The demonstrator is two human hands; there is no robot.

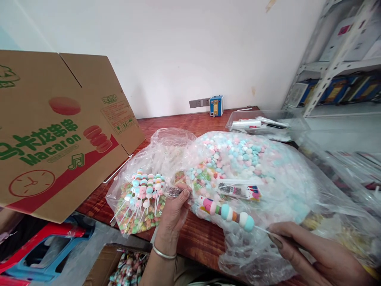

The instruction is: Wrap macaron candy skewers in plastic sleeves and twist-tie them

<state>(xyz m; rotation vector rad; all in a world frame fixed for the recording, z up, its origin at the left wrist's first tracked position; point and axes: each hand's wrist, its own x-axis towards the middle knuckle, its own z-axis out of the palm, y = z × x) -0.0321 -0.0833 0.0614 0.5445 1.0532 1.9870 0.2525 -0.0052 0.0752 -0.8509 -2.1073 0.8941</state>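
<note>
Red-brown wood topped the table (pixel 208 235) before a white wall (pixel 178 47). Above it, your right hand (pixel 317 248) pinched the stick (pixel 262 229) of a marshmallow skewer (pixel 228 212) banded pink, blue, white and brown; whether your left hand (pixel 175 208), fingers curled, pinched anything I cannot tell.

A plain white wall (pixel 178 59), marked by small tan patches, backs a reddish-brown wooden desk (pixel 172 122); a grey socket strip (pixel 195 103) sits low on it. Right: white perforated-metal shelving (pixel 330 75). Lower left: grey floor (pixel 76 244) and red-and-blue plastic seating (pixel 58 229). Lighting is bright and diffuse.
</note>
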